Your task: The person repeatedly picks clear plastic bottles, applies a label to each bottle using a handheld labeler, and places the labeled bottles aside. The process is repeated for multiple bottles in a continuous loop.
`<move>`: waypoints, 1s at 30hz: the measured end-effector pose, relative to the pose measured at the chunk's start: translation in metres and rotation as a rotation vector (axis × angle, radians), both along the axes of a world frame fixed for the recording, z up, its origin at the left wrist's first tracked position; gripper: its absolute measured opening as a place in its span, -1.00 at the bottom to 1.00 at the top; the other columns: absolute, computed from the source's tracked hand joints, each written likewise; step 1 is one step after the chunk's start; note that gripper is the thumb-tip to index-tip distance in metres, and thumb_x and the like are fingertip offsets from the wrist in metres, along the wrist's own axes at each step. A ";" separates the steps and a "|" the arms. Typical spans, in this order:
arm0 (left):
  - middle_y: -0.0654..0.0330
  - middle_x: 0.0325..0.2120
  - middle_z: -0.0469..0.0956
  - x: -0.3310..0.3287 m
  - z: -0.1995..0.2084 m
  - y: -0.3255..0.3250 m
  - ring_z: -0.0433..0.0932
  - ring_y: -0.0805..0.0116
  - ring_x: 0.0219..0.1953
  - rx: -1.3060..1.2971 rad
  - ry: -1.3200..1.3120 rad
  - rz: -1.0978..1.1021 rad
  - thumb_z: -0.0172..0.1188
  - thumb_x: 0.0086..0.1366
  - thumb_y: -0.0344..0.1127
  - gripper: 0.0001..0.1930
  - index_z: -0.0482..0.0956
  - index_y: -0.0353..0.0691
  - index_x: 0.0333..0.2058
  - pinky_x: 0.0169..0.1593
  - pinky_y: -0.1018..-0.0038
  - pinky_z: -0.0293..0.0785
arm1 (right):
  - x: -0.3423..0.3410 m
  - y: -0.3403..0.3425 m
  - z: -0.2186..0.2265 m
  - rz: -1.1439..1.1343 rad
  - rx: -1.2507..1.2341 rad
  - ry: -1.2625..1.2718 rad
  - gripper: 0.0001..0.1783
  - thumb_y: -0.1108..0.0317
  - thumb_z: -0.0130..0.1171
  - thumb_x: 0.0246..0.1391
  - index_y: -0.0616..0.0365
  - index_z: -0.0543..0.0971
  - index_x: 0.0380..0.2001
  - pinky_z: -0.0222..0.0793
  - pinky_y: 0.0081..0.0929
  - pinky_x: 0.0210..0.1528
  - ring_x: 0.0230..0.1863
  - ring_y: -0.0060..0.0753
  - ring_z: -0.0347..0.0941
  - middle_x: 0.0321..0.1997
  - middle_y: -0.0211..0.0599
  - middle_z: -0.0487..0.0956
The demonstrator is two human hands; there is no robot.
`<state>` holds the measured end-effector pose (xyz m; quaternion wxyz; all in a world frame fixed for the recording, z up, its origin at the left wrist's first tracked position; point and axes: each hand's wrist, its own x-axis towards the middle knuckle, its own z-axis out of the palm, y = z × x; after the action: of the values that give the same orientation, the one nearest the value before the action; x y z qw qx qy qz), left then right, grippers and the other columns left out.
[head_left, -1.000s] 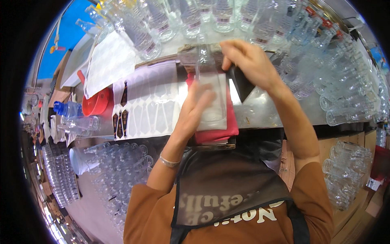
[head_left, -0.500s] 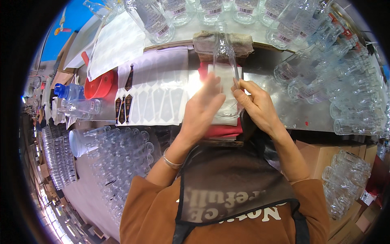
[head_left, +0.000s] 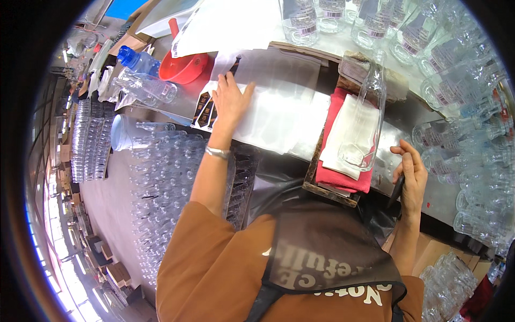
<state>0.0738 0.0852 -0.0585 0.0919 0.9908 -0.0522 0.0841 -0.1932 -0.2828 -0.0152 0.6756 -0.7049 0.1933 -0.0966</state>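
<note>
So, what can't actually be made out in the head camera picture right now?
Head view:
- Part of the label sheet: hidden under the left hand.
- Upper part of the dark tool: covered by the right hand.
- Tops of the labelled bottles: cut off by the upper edge.
- Number of clear bottles at left: too small and crowded together.

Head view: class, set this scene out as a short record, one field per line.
left hand: spread over the label sheet, near its dark labels
right hand: holding a dark flat tool, apart from the clear bottle
clear bottle: lying on white cloth, above red cloth
red dipper: beyond the sheet, toward the left
</note>
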 end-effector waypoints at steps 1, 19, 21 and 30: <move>-0.35 0.31 0.22 0.004 -0.003 0.006 0.24 -0.19 0.35 0.085 0.025 0.052 0.10 0.34 0.24 -0.12 0.22 -0.47 0.31 0.40 -0.10 0.03 | 0.002 0.001 0.001 0.005 -0.006 -0.009 -0.55 0.16 0.07 0.40 0.25 0.50 0.17 0.26 -0.75 -0.44 -0.51 -0.75 0.32 -0.06 -0.29 0.64; 0.05 0.28 0.39 -0.121 0.015 0.047 0.35 0.05 0.32 -0.044 -0.006 -0.648 0.34 0.16 -0.43 -0.40 0.43 -0.25 0.21 0.34 0.10 0.24 | 0.014 0.009 0.017 0.075 -0.075 -0.011 -0.64 0.27 0.11 0.35 0.25 0.55 0.10 0.23 -0.75 -0.34 -0.42 -0.77 0.30 -0.20 -0.41 0.66; 0.10 0.10 0.58 -0.118 0.013 0.060 0.53 0.10 0.16 -0.192 -0.070 -0.653 0.29 0.19 -0.51 -0.64 0.62 -0.23 0.00 0.20 0.27 0.43 | 0.010 0.011 0.022 0.112 -0.098 0.021 -0.60 0.29 0.12 0.34 0.26 0.52 0.15 0.26 -0.72 -0.36 -0.41 -0.78 0.32 -0.15 -0.40 0.65; 0.16 -0.17 0.67 -0.105 0.079 -0.059 0.61 0.48 -0.13 -1.340 0.491 -0.248 0.18 0.42 -0.39 -0.79 0.67 -0.41 -0.10 0.02 0.53 0.52 | 0.016 0.042 0.025 0.251 -0.146 -0.010 -0.30 0.39 0.30 0.12 0.33 0.33 0.30 0.38 -0.57 -0.40 -0.54 -0.70 0.40 0.04 -0.21 0.63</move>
<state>-0.0308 0.0259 0.0207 0.6973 0.6989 -0.0794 -0.1379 -0.1774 -0.2410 0.0093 0.6301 -0.7704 0.0926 -0.0288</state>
